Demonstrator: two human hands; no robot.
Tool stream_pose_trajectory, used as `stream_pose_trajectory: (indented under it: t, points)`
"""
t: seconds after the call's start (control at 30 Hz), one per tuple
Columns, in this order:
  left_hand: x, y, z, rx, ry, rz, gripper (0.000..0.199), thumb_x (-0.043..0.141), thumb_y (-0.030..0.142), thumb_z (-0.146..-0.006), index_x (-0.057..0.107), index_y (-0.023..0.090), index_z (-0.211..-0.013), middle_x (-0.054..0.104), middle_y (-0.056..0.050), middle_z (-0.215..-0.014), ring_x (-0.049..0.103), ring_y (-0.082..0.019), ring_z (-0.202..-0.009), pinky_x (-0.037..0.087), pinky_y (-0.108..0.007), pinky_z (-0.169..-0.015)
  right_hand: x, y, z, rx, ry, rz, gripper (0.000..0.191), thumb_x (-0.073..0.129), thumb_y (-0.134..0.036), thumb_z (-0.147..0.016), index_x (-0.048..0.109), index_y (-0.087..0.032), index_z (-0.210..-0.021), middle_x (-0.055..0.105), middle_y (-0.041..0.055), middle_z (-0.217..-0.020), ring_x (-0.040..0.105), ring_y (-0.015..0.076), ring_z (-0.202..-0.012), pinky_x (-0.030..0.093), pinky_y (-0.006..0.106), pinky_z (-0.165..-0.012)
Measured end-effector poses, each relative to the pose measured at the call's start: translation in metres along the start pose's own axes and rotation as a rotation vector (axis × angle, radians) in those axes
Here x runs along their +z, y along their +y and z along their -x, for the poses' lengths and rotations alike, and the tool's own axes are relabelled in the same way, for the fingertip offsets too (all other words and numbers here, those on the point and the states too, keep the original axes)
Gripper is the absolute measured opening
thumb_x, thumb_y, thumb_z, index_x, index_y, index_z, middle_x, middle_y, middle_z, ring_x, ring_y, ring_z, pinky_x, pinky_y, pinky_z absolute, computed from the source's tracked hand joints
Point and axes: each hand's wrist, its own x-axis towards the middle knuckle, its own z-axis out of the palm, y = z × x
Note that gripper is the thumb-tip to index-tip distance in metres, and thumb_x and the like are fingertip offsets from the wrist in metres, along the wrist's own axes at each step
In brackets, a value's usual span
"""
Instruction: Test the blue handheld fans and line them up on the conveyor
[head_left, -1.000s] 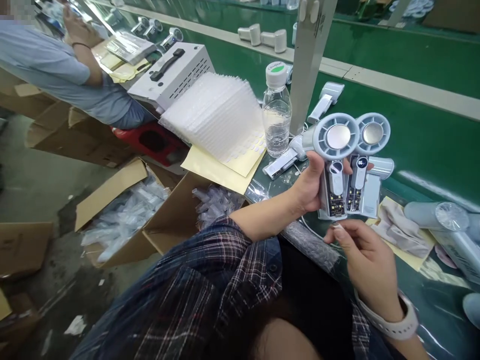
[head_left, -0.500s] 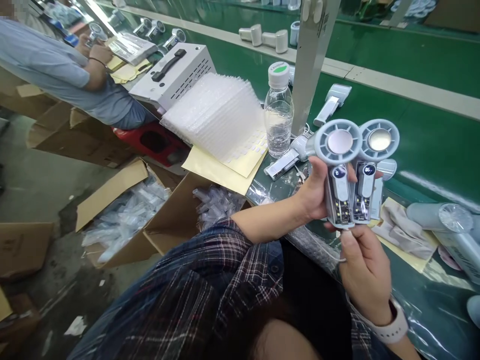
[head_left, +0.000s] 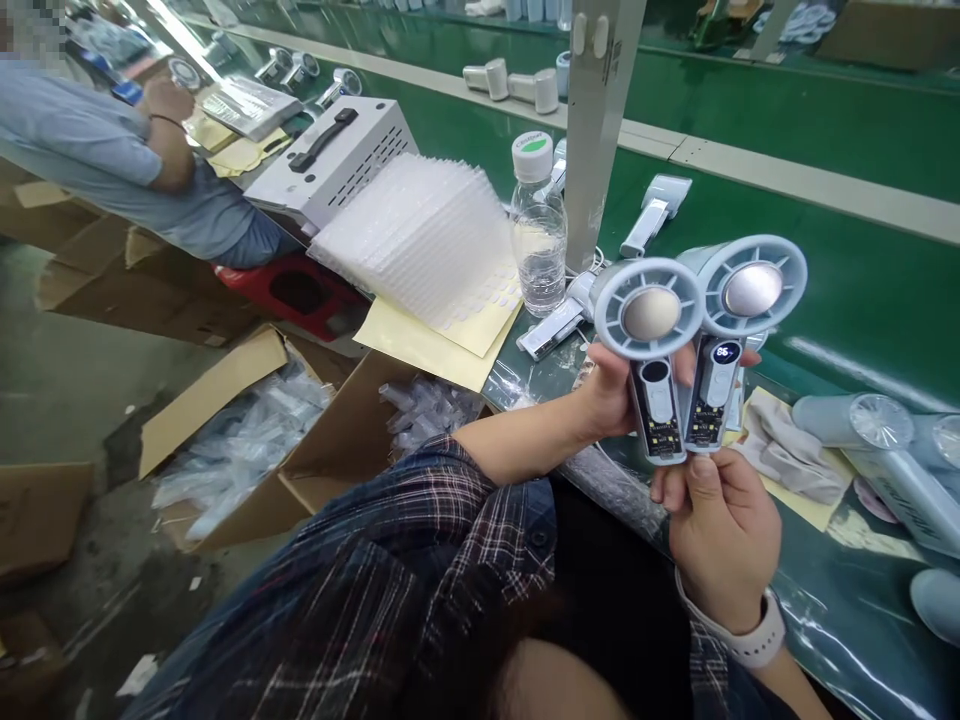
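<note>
Gripping two handheld fans, the left hand curls around them. The right hand's fingers pinch near their bases.

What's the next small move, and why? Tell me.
Probably hold the lit fan steady in the left hand and read its display; the other fan has a dark display, and the right hand is at the bases.

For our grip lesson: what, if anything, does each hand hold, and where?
The left hand holds two fans by their handles; the right hand is at their bottom ends, its grip unclear.
</note>
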Motion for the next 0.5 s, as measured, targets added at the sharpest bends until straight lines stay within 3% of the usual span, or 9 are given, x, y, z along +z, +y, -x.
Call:
stream_pose_trajectory:
  t: [0.1, 0.2, 0.37, 0.5]
  points:
    - [0.003, 0.0, 0.001, -0.031, 0.004, -0.099, 0.106, 0.049, 0.121, -0.025, 0.056, 0.021, -0.06, 0.075, -0.014, -0.093, 0.074, -0.037, -0.108, 0.061, -0.042, -0.082, 0.006, 0.001, 0.001, 0.001, 0.013, -0.07, 0.034, 0.073, -0.043, -0.104, 0.062, -0.021, -0.081, 0.052, -0.0069, -0.054, 0.054, 0.0105, -0.051, 0.043, 0.024, -0.055]
    - [0.002, -0.001, 0.002, -0.005, -0.018, -0.109, 0.101, 0.061, 0.116, -0.024, 0.057, 0.022, -0.06, 0.075, -0.012, -0.091, 0.074, -0.033, -0.1, 0.059, -0.04, -0.079, 0.005, 0.006, -0.001, 0.011, 0.015, -0.069, 0.031, 0.072, -0.043, -0.104, 0.063, -0.022, -0.084, 0.052, -0.0067, -0.056, 0.055, 0.0115, -0.054, 0.044, 0.025, -0.059]
    - [0.002, 0.0, 0.002, 0.03, -0.019, -0.057, 0.097, 0.066, 0.113, -0.034, 0.061, 0.021, -0.063, 0.076, -0.011, -0.093, 0.074, -0.034, -0.112, 0.058, -0.036, -0.081, -0.009, 0.009, -0.007, -0.018, 0.044, 0.258, 0.041, 0.07, -0.059, -0.102, 0.066, -0.021, -0.087, 0.064, -0.0007, -0.074, 0.056, 0.0148, -0.068, 0.043, 0.029, -0.066]
    - [0.009, 0.007, 0.002, 0.026, 0.086, 0.014, 0.097, 0.068, 0.112, -0.037, 0.057, 0.019, -0.062, 0.077, -0.014, -0.11, 0.073, -0.033, -0.114, 0.06, -0.038, -0.083, -0.012, 0.007, -0.006, -0.146, 0.015, 0.388, 0.04, 0.065, -0.052, -0.106, 0.06, -0.021, -0.08, 0.057, -0.0024, -0.074, 0.049, 0.0136, -0.065, 0.036, 0.029, -0.063]
